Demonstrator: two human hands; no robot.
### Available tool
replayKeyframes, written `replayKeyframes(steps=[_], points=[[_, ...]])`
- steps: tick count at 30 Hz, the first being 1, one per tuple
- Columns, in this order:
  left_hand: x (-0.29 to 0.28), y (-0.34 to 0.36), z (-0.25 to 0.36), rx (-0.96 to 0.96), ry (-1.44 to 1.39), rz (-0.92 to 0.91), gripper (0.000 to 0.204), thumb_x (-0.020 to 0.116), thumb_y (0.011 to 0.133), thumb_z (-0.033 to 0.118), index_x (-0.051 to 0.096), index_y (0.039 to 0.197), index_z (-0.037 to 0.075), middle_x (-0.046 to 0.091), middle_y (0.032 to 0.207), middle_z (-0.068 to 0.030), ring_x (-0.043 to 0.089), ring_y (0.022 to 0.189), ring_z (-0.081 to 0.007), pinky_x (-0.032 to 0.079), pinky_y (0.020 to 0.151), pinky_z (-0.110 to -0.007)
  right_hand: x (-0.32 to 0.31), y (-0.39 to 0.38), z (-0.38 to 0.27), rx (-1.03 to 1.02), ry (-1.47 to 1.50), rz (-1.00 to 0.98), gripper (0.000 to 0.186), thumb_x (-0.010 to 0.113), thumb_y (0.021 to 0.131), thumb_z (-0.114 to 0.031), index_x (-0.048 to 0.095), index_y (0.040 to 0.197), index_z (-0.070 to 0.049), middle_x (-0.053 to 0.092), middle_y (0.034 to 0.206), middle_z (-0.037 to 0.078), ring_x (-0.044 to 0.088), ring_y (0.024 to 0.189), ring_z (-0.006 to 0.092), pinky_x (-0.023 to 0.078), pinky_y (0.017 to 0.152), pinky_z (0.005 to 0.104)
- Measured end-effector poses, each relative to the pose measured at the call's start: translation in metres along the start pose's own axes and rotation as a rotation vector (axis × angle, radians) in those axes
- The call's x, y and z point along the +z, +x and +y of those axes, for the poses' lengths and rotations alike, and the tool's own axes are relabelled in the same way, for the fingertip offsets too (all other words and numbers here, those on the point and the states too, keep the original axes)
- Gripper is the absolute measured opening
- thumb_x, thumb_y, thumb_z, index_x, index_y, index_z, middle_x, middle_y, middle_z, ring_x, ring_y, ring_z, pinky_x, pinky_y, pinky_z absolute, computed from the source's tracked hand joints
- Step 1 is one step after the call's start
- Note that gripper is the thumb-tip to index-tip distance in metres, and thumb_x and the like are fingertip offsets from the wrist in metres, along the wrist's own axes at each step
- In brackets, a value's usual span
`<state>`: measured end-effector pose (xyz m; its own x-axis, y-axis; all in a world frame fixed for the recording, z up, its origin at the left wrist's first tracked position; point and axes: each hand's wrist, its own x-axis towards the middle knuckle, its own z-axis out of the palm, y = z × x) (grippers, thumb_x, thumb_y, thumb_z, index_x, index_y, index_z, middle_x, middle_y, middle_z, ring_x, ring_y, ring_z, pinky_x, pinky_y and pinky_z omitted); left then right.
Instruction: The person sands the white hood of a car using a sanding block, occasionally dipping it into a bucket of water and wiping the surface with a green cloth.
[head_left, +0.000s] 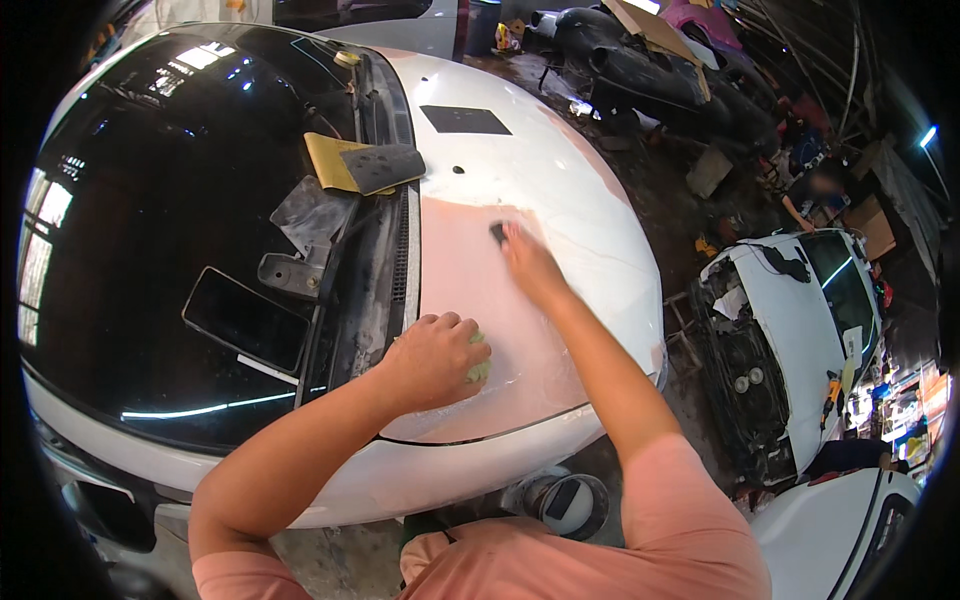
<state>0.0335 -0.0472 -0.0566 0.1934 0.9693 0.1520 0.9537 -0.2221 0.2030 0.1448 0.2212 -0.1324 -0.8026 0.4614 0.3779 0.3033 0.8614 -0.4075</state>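
Small dark block (498,233), greenish wad (479,371), possibly cloth, on pinkish patch (456,270) of white hood (565,195)

Black car bumpers (640,72) with a cardboard sheet (655,30) on top crowd the far side of the dark workshop floor (645,190). To the right stands a white car (785,315) with its front end stripped, a person (822,192) behind it. A lit tube lamp (928,136) glows near the right rim.

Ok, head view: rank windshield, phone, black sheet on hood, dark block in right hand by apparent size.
1. Windshield
2. Phone
3. Black sheet
4. Dark block, partly hidden by the right hand
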Motion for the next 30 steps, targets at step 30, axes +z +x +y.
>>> replayKeyframes(steps=[30], points=[[0.013,0.002,0.001,-0.009,-0.011,0.018,0.031,0.076,0.085,0.032,0.075,0.11,0.013,0.068,0.115,-0.0142,0.065,0.112,-0.034,0.054,0.096,-0.047,0.017,0.033,0.034,0.014,-0.208,0.026,0.04,0.047,0.11,-0.019,0.063,0.133,0.01,0.06,0.145,0.03,0.058,0.138,0.0378,0.05,0.114,0.0432]])
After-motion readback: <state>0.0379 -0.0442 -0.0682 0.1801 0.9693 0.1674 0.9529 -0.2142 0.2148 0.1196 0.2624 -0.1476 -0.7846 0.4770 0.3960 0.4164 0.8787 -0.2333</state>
